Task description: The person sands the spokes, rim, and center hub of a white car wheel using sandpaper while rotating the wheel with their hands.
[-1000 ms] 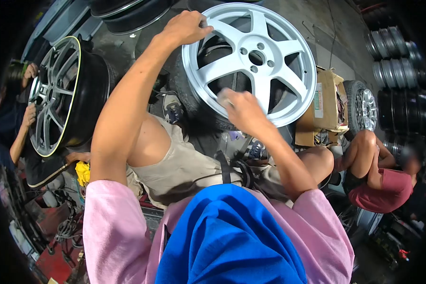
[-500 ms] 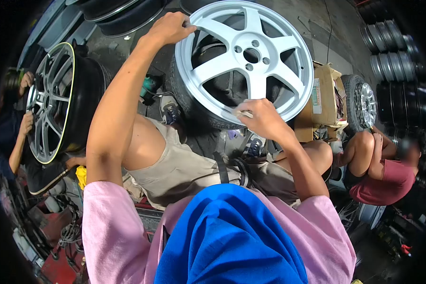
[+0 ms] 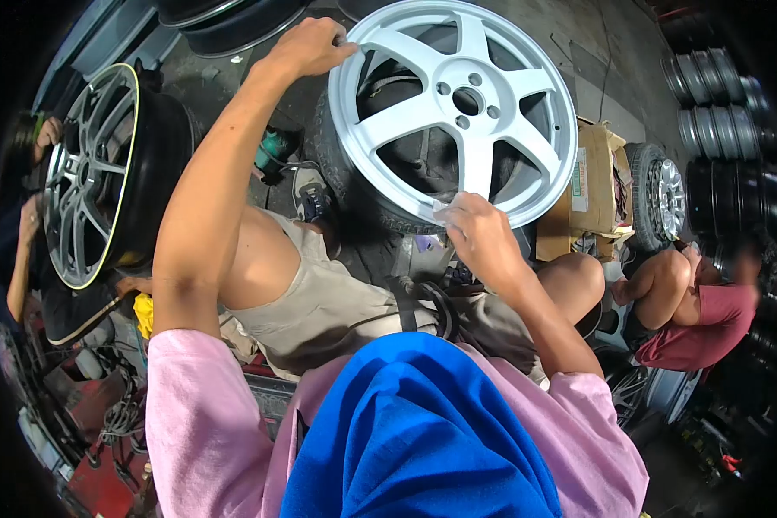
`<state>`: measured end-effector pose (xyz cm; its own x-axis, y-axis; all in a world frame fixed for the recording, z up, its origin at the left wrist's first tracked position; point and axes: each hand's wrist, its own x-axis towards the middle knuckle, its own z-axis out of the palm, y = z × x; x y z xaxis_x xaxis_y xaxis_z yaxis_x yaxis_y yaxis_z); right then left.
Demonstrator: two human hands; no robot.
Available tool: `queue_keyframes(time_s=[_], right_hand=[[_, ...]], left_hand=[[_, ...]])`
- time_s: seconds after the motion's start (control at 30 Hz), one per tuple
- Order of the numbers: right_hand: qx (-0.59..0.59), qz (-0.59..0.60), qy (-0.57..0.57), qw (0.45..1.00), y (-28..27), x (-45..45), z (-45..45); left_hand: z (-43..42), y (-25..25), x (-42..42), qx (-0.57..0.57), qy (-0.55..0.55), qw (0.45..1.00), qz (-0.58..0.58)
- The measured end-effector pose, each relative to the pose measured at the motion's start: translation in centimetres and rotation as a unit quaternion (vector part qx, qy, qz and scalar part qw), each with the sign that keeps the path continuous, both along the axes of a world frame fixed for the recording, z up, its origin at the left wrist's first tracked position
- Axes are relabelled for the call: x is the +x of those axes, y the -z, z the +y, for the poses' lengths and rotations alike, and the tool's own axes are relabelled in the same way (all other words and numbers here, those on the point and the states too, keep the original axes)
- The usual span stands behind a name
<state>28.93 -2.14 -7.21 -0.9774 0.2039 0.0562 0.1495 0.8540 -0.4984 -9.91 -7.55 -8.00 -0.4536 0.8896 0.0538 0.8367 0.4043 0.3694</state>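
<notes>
A white multi-spoke wheel rim (image 3: 475,160) lies face up in front of me on a black tyre (image 3: 341,173). My left hand (image 3: 315,47) is closed on the rim's upper-left edge, fingers curled over it. At the near edge, my right hand (image 3: 483,235) is closed, with thumb and fingertips pressed together against the white lip. Something small and pale shows at those fingertips, too little to name.
To the left, a person's hands hold a grey wheel rim (image 3: 82,177) upright. A cardboard box (image 3: 597,177) and a chrome wheel with a tyre (image 3: 660,198) stand at right. A person in a red shirt (image 3: 699,324) crouches there, near stacked rims (image 3: 712,134).
My right hand has shifted slightly down and right along the near lip. My left hand stays at the upper-left edge. The view has moved a little.
</notes>
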Motion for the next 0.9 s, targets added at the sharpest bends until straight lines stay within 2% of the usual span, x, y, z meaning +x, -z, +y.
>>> queue_keyframes(time_s=[0.07, 0.17, 0.2, 0.23, 0.27, 0.33, 0.4, 0.47, 0.6, 0.63, 0.67, 0.77, 0.83, 0.9], right_hand=[[0.037, 0.025, -0.002, 0.999, 0.8, -1.0, -0.7], [0.068, 0.102, 0.02, 0.992, 3.6, -9.7, -3.1], [0.043, 0.136, 0.063, 0.988, 4.0, -13.1, -3.7], [0.066, 0.222, 0.083, 0.969, 5.2, -16.0, -3.6], [0.064, 0.223, 0.083, 0.969, 5.2, -16.8, -3.3], [-0.028, 0.134, 0.146, 0.98, 4.4, -17.8, -3.0], [-0.016, 0.139, 0.139, 0.98, 3.6, -15.1, -3.3], [-0.054, 0.091, 0.131, 0.986, 2.7, -12.5, -3.5], [-0.022, 0.087, 0.165, 0.982, 4.2, -18.0, -2.9], [-0.042, 0.163, 0.181, 0.969, 4.2, -19.4, -2.8], [-0.053, 0.15, 0.208, 0.965, 4.1, -19.9, -2.4], [-0.058, 0.11, 0.154, 0.98, 3.0, -15.8, -2.5], [-0.056, 0.046, 0.123, 0.99, 2.3, -12.2, -2.8], [-0.052, 0.06, 0.116, 0.99, 2.6, -12.7, -3.0]], left_hand=[[-0.4, 0.1, -0.2, -0.015, -0.008, 1.0, 0.006], [-0.1, 0.5, 0.4, 0.006, 0.005, 1.0, 0.015], [-0.1, -0.2, 0.7, 0.006, 0.004, 1.0, 0.019], [-0.1, -0.9, 1.4, -0.009, -0.001, 1.0, -0.01], [-0.1, -1.2, 1.9, -0.024, -0.005, 0.999, -0.041], [-0.2, -1.1, 1.6, -0.027, -0.005, 0.999, -0.043], [-0.4, -0.8, 0.7, 0.001, 0.003, 1.0, -0.015], [-0.4, -0.5, -0.3, -0.011, -0.005, 1.0, -0.013], [0.2, -0.5, 0.5, -0.026, -0.007, 1.0, 0.002], [0.3, -0.5, 0.6, -0.026, -0.011, 1.0, -0.006], [0.1, -0.4, 0.6, -0.027, -0.013, 1.0, -0.004], [-0.2, -0.8, 0.8, 0.01, 0.003, 1.0, 0.007], [-0.4, -1.3, 0.3, -0.003, 0.001, 1.0, -0.003], [-0.3, -1.1, 0.7, -0.018, 0.007, 1.0, -0.018]])
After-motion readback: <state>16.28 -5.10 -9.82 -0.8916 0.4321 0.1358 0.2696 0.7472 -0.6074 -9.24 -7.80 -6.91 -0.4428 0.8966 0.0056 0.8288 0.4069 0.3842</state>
